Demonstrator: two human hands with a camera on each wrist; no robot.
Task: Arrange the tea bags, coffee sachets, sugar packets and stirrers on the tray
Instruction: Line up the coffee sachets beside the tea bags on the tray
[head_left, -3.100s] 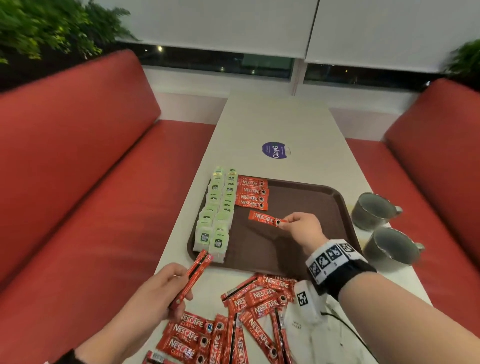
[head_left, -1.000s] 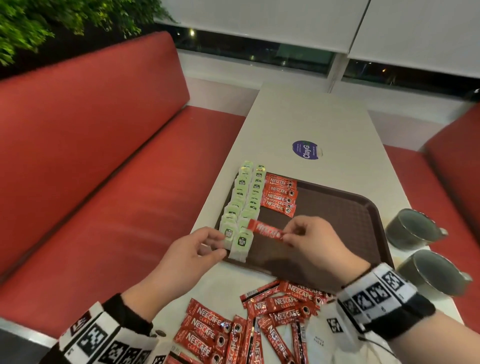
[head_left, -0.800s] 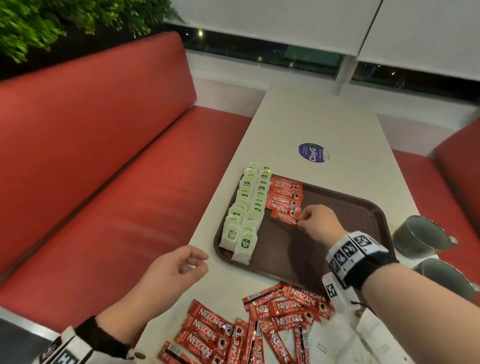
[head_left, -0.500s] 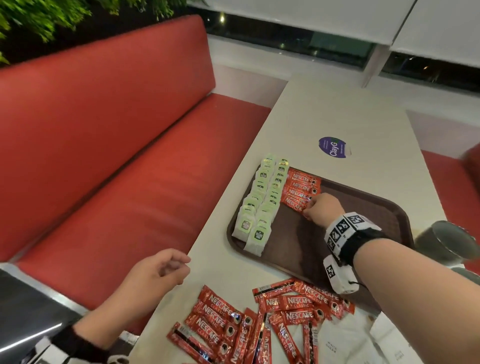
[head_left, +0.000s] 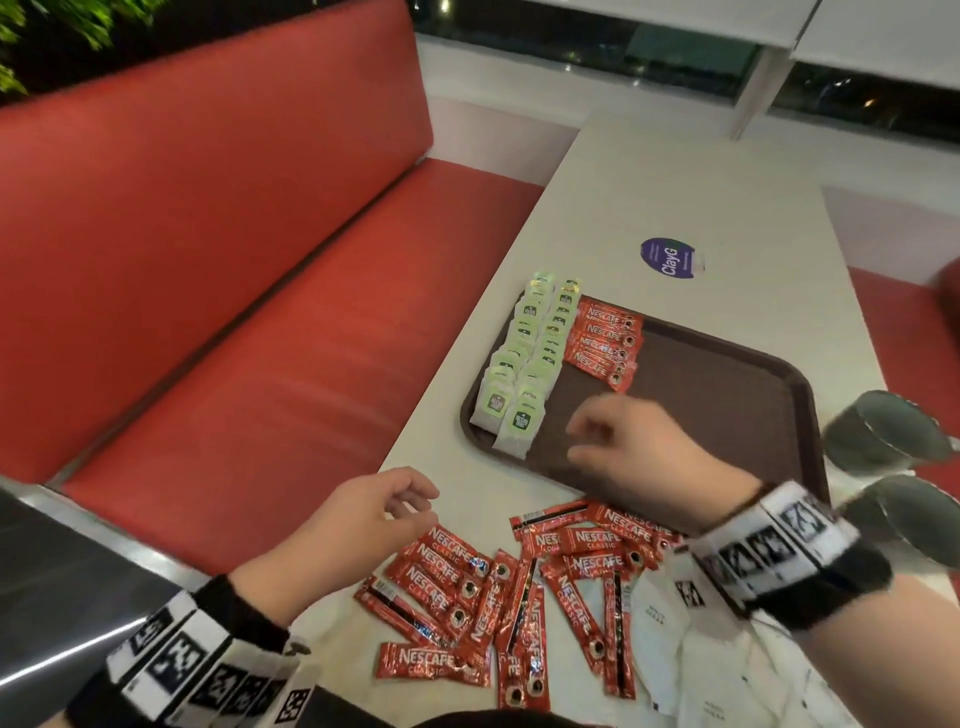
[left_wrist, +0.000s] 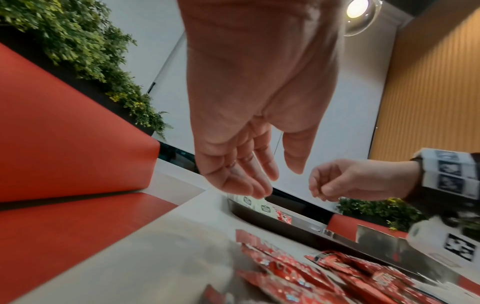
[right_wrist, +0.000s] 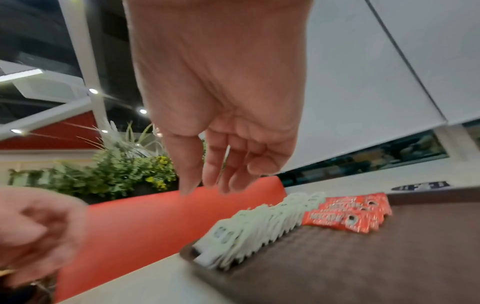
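A brown tray holds two rows of green-and-white tea bags along its left side and a short stack of red coffee sachets beside them. Loose red coffee sachets lie in a heap on the table in front of the tray. White sugar packets lie to their right. My left hand hovers empty over the heap's left end, fingers loosely curled. My right hand hangs blurred above the tray's near part, empty with relaxed fingers. In the right wrist view the tea bags and stacked sachets sit ahead of it.
Two grey mugs stand right of the tray near the table's right edge. A purple round sticker marks the table beyond the tray. A red bench runs along the left side.
My right hand let go of the sachet on the stack and drew back toward me over the tray. My left hand moved right, over the loose sachets.
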